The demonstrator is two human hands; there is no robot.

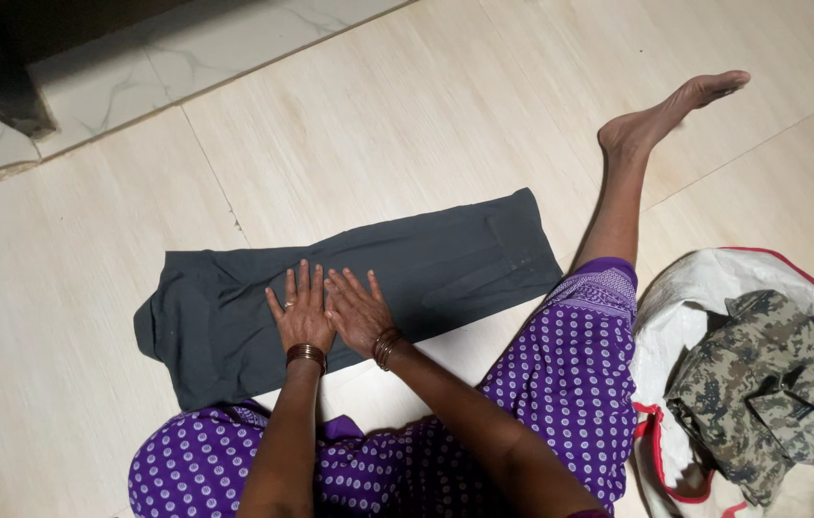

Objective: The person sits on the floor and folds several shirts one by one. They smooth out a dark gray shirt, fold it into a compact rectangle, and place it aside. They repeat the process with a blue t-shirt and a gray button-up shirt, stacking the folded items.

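Both hands, left hand and right hand, press flat and spread on the folded dark grey cloth garment, which could bunch and crease if they slide unevenly.

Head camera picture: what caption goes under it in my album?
Both hands, left and right, press flat on dark grey trousers spread on the floor.

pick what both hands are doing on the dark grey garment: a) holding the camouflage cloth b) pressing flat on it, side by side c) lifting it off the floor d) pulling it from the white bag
b: the left hand and right hand lie palm down, side by side, on the dark grey garment spread flat on the floor.
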